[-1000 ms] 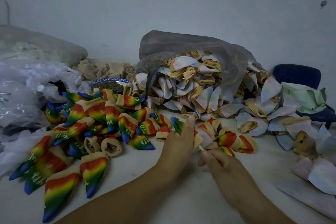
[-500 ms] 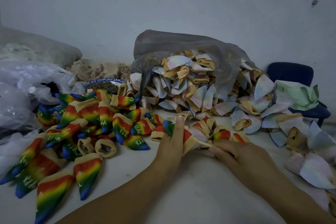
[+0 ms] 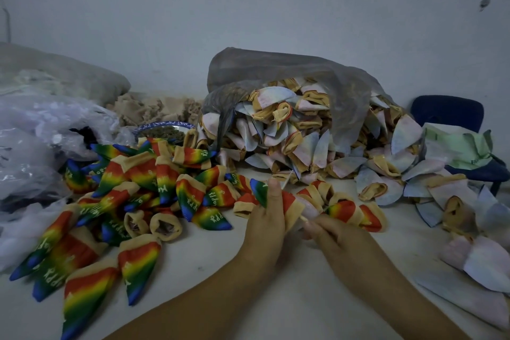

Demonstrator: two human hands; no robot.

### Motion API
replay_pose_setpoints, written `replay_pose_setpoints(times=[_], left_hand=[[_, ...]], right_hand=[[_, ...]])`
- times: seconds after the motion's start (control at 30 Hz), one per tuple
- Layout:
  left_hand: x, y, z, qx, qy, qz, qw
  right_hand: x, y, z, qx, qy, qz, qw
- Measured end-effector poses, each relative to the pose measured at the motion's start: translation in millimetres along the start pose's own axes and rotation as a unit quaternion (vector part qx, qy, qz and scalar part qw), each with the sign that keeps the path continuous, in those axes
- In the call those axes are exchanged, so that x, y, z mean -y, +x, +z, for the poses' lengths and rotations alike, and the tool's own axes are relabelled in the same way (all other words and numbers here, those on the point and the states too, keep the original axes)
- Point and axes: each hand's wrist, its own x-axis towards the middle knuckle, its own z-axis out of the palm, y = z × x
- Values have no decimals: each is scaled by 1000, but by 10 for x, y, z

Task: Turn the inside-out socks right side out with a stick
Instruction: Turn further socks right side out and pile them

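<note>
Turned rainbow cloth socks heap at nine o'clock; pale inside-out socks at twelve remain — left hand grips one rainbow sock, right hand pinches a thin pale stick.

turned socks are lying heaped on the table's left half | bowl is sitting just behind that heap | sack is lying behind centre, inside-out socks spilling from it rightward | chair is standing behind the spill | crumpled plastic is lying far left | in front, left hand is holding one sock, right hand beside it pinching the stick
</note>
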Motion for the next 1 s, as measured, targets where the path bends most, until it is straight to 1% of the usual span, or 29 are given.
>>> replay_pose_setpoints(times=[0.07, 0.13, 0.23, 0.3, 0.37, 0.47, 0.5, 0.53, 0.6, 0.67, 0.77, 0.87, 0.93, 1.0], left_hand=[[3, 42, -49, -23, -40, 5, 999], [-9, 70, -91, -33, -53, 0, 998], [0, 58, -78, -11, -20, -3, 1000], [13, 42, -61, 1, 13, 15, 1000], [3, 20, -42, 16, 37, 37, 999], [7, -5, -10, 43, 20, 70, 996], [20, 4, -15, 47, 12, 79, 996], [23, 13, -22, 48, 5, 81, 996], [48, 29, -40, 58, -8, 86, 995], [86, 9, -48, 93, 2, 102, 990], [67, -29, -63, 152, 5, 109, 982], [10, -16, -89, 149, -20, 73, 986], [1, -29, -102, 167, -4, 82, 983], [7, -65, -106, 182, 23, 100, 978]], right_hand=[[-84, 0, -94, -20, -78, -26, 996], [-178, -18, -155, -47, -138, -36, 989], [-232, -20, -204, -81, -196, -24, 977], [-232, -2, -203, -102, -216, -12, 971], [-220, 19, -173, -107, -194, 16, 975], [-179, 23, -51, -97, -65, 65, 991], [-153, 11, -5, -97, -42, 69, 992], [-144, 2, 21, -96, -40, 63, 993], [-165, -6, -28, -75, -74, 30, 994], [-216, 2, -186, -39, -108, -3, 993], [-319, 5, -436, -5, -114, -30, 993], [-409, 4, -539, 13, -113, -16, 993], [-420, 14, -537, 21, -127, 0, 992], [-403, 22, -504, 13, -142, 8, 990]])
